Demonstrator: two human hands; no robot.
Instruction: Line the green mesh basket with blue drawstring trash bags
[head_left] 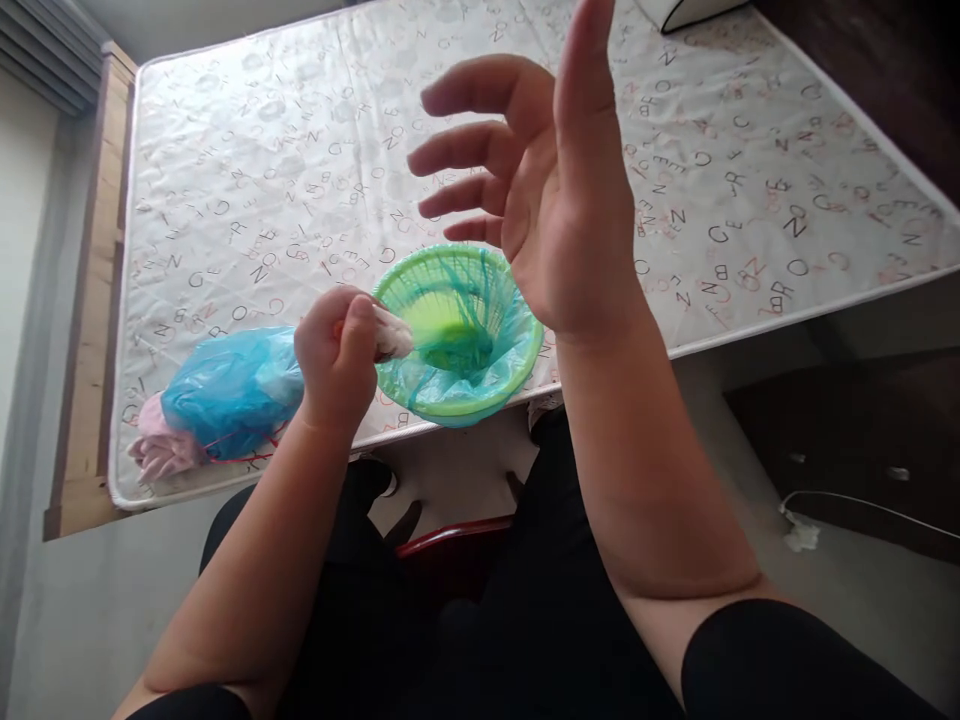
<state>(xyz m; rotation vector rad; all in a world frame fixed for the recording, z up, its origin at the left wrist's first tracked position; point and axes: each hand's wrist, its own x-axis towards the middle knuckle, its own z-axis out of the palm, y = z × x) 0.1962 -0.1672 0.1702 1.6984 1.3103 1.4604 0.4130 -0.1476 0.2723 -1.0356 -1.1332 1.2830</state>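
Observation:
My left hand (334, 350) is closed around a crumpled whitish wad (393, 333), which pokes out past the thumb beside the basket's left rim. Whether the wad is tissue or cloth I cannot tell. A round green plastic basket (529, 362) sits at the near edge of the mattress, lined with a thin blue-green plastic bag (420, 385). Raised over the basket's right side, my right hand (547, 190) is open, with its fingers apart and nothing in the palm.
Left of my left hand lies a blue plastic bag (225, 385), with a bunched pink cloth (161, 440) at its end. Beneath them is a letter-printed mattress (247, 130) with a wooden bed frame (101, 270) along its left. A white cable (862, 497) runs at the lower right.

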